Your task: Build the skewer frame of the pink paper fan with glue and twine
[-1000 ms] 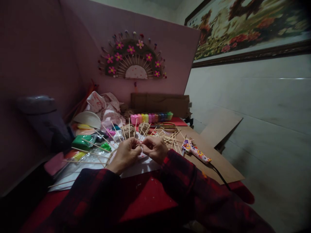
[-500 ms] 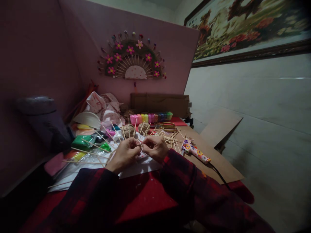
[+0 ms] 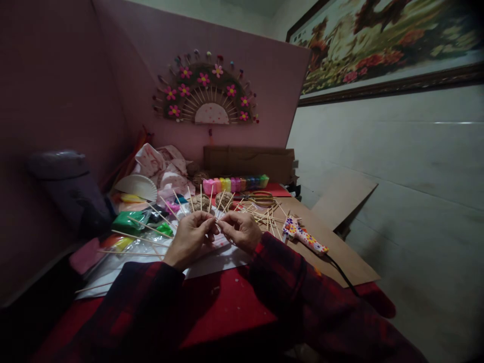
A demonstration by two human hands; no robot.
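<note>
My left hand (image 3: 190,238) and my right hand (image 3: 241,231) meet above the table, their fingertips pinched almost against each other. Whatever lies between the fingertips is too small and dark to make out. Thin wooden sticks (image 3: 152,227) spread like fan ribs out to the left and beyond my hands. Under my palms shows part of a pale piece with pinkish spots (image 3: 221,241); my hands hide the rest, including where the sticks meet. White paper (image 3: 217,263) lies beneath.
Loose sticks (image 3: 269,218), scissors (image 3: 260,197) and a flowered glue gun (image 3: 304,236) with a black cord lie to the right on brown cardboard (image 3: 350,259). Twine balls (image 3: 200,202) and colourful clay packs (image 3: 234,183) sit behind. Bagged clay (image 3: 129,222) is left. A decorated fan (image 3: 204,91) hangs ahead.
My left hand's fingers have shifted slightly up and left, and the fingertips of both hands have changed position a little. The things on the table stay where they were.
</note>
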